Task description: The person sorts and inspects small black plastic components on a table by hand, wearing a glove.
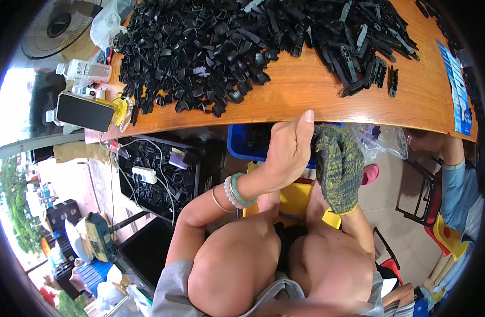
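Observation:
My left hand, bare with bracelets at the wrist, is raised just below the table's front edge. Its thumb points up and its fingers are curled away from view. Close on its right, my right hand wears a dark knitted glove with yellow flecks, its fingers bent inward toward the left hand. Whatever lies between the two hands is hidden. Beyond them on the wooden table lie a big heap of small black plastic pieces and a pile of longer black strips.
Under the table edge stands a blue bin, with a clear plastic bag to its right. At the left are a phone, a bottle and a black crate of parts. Another person's arm shows at right.

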Demonstrator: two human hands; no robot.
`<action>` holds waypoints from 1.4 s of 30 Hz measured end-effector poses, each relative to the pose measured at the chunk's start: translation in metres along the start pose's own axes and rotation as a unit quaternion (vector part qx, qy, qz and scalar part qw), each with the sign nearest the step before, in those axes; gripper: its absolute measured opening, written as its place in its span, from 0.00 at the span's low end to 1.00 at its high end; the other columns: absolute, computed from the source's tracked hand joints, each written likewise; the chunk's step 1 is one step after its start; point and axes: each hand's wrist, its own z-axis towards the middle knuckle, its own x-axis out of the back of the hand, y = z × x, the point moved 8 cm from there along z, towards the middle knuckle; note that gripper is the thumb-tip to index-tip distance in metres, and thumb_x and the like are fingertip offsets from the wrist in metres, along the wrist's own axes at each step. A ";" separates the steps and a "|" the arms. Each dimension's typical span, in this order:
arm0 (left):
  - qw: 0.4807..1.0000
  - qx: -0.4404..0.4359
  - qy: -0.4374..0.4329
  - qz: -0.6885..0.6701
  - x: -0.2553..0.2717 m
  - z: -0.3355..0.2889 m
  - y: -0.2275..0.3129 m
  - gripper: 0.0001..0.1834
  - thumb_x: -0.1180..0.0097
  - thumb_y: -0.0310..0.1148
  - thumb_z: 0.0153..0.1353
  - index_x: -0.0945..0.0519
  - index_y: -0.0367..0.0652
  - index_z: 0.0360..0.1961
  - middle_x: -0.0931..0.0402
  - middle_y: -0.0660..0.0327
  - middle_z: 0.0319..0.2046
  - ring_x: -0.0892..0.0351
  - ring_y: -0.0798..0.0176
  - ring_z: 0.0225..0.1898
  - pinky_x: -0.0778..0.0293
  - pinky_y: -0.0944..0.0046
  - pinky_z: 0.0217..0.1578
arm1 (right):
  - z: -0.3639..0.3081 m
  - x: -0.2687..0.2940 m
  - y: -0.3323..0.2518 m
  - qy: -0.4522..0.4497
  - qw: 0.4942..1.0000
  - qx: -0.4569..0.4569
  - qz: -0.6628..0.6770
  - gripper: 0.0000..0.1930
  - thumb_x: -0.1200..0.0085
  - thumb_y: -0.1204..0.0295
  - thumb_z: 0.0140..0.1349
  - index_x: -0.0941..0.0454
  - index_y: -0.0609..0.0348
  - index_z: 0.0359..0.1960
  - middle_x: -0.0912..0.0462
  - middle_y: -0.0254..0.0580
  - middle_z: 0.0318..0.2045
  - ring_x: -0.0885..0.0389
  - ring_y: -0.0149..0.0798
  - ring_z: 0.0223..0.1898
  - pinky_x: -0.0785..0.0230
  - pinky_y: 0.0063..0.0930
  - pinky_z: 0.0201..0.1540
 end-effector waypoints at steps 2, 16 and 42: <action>1.000 -0.008 0.001 -0.019 -0.002 0.007 0.002 0.24 0.62 0.38 0.66 0.40 0.35 0.14 0.47 0.56 0.11 0.47 0.63 0.15 0.47 0.60 0.19 | 0.003 0.007 0.000 0.006 0.995 0.062 -0.077 0.08 0.54 0.79 0.59 0.25 0.63 0.39 0.23 0.46 0.37 0.25 0.45 0.37 0.32 0.34 0.39; 0.942 -0.138 -0.109 0.285 -0.036 0.060 -0.004 0.11 0.42 0.34 0.50 0.24 0.35 0.24 0.27 0.53 0.21 0.27 0.54 0.21 0.32 0.57 0.23 | -0.006 0.011 0.066 -0.012 0.959 -0.220 0.180 0.10 0.50 0.72 0.60 0.24 0.64 0.41 0.20 0.39 0.29 0.25 0.28 0.25 0.33 0.21 0.26; 0.837 -0.248 -0.087 0.480 0.042 0.067 0.002 0.03 0.47 0.24 0.52 0.23 0.39 0.29 0.32 0.58 0.28 0.27 0.55 0.25 0.31 0.62 0.24 | 0.010 -0.004 0.042 -0.009 0.902 -0.270 0.338 0.13 0.49 0.72 0.59 0.26 0.65 0.43 0.20 0.43 0.26 0.26 0.29 0.15 0.37 0.14 0.14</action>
